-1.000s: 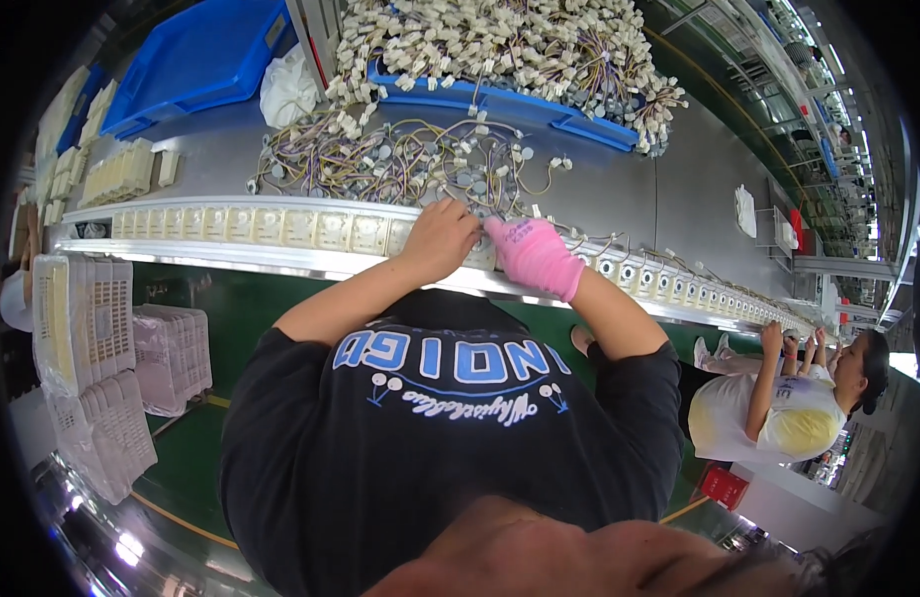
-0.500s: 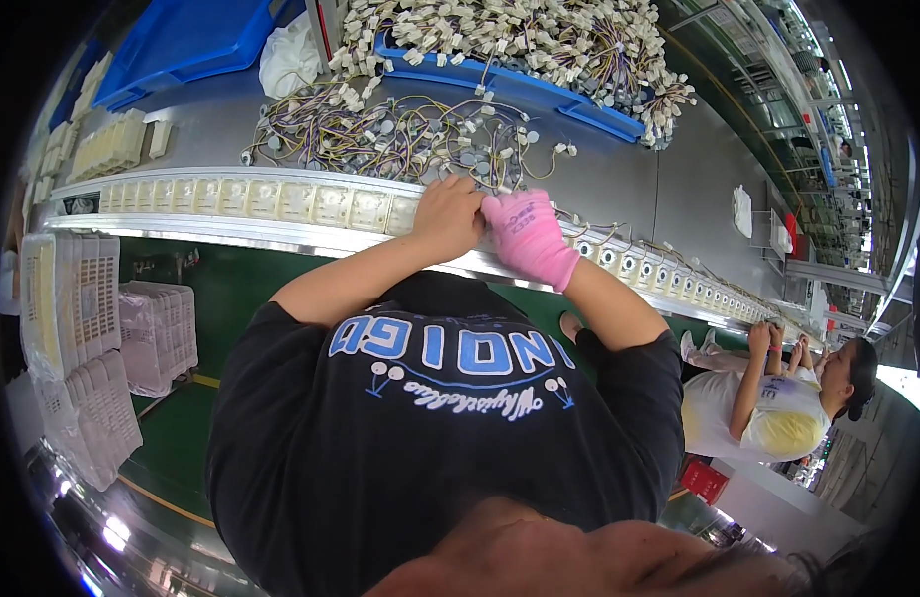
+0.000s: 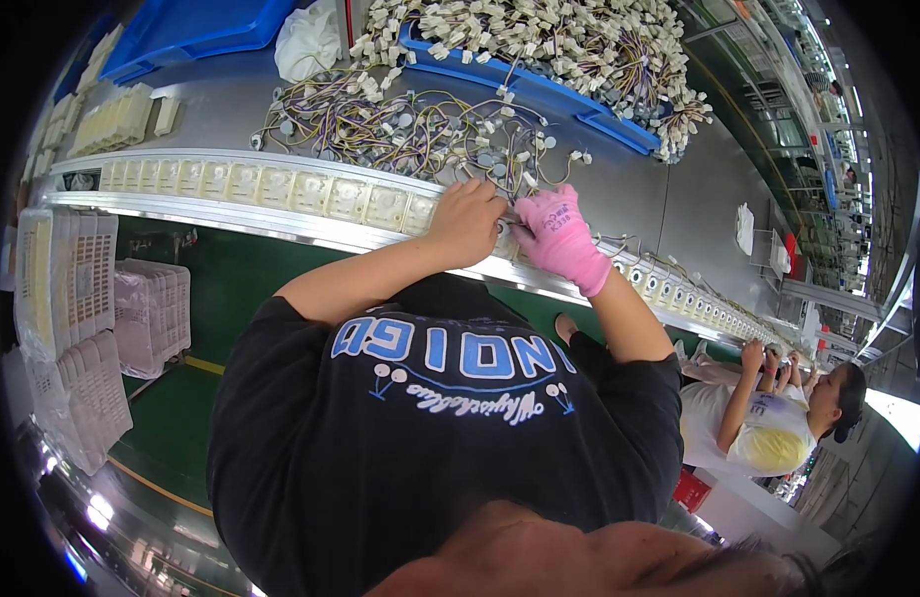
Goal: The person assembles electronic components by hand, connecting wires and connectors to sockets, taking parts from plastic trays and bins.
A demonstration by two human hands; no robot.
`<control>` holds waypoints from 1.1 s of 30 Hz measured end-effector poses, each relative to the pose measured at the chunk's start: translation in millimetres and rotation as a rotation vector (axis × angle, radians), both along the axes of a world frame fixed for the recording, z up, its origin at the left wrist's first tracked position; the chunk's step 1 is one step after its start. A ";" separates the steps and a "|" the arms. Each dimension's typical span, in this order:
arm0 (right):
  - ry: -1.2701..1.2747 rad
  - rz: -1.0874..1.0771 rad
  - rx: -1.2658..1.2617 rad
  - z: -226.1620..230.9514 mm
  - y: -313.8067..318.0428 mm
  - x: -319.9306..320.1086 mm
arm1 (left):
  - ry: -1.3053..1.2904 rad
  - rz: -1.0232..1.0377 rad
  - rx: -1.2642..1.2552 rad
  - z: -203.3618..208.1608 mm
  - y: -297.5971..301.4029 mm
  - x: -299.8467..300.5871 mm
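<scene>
Staying close together at the metal rail [image 3: 201, 207], bare left hand [image 3: 465, 221] and pink-gloved right hand [image 3: 562, 239] seem mid-work, their grip impossible to tell.

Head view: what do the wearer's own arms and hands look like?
The left hand is ungloved. The right hand wears a pink glove with small dark printing on its back. Both forearms are bare below short black sleeves.

Cream housings [image 3: 385, 207] in a row
</scene>
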State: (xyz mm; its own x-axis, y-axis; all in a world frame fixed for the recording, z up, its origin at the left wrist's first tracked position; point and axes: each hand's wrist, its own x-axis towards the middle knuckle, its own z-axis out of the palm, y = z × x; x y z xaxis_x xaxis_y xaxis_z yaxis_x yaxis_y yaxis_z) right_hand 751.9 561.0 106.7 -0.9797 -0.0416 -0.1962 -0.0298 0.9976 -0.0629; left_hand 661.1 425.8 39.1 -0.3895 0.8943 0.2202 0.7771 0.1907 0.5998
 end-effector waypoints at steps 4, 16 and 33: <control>-0.037 -0.060 0.017 -7.5 -1.3 0.7 | 0.021 0.003 0.106 -0.5 0.8 -1.7; -0.076 -0.603 -0.622 -34.9 69.9 -42.0 | 0.051 -0.051 0.111 5.0 0.8 -3.4; 0.049 -0.392 -1.234 54.0 36.0 -69.7 | -0.053 0.227 0.511 44.6 41.5 -63.2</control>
